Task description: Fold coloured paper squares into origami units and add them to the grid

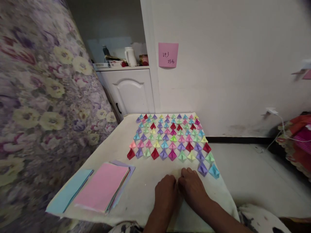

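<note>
My left hand (165, 191) and my right hand (191, 186) rest side by side on the cream-covered table (116, 147), fingers curled together and pressed down near the front edge. Whatever lies under the fingertips is hidden. Just beyond them stand rows of small folded paper shapes (170, 137) in red, purple, green, pink, blue and yellow. The nearest ones, a purple piece (202, 169) and a blue piece (214, 171), sit to the right of my right hand.
A stack of coloured paper sheets (103, 186), pink on top, lies at the front left beside a light blue sheet (70, 191). A floral fabric (41, 106) rises on the left. A white cabinet (128, 90) and a wall with a pink note (168, 55) stand behind.
</note>
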The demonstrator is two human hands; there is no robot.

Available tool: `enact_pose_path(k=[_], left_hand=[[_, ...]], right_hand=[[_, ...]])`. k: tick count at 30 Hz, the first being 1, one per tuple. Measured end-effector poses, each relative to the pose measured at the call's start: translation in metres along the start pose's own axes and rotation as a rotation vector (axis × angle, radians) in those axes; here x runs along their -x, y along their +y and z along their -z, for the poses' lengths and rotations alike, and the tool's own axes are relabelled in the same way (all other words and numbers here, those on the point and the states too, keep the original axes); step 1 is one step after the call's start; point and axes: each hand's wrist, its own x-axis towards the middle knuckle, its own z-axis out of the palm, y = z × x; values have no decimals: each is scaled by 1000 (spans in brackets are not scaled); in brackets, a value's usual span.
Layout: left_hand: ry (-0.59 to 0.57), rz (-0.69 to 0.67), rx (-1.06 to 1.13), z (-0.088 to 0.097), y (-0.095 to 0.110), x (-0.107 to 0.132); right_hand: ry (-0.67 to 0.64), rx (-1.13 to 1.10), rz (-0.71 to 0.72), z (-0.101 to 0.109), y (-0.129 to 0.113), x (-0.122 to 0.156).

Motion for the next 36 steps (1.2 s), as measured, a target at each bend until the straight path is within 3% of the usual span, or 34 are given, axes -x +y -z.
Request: enact_pose_path(k=[8, 20, 29, 36], left_hand=[[-12, 6, -29, 1, 7, 4], [-84, -1, -94, 6, 15, 7], [6, 33, 13, 17, -6, 3], [-6, 22, 3, 20, -5, 2]], right_hand=[[26, -17, 10, -2, 1, -1], [-39, -39, 4, 0, 0, -2], [-40, -27, -1, 8, 3, -2], [-69, -139, 12, 7, 6, -2]])
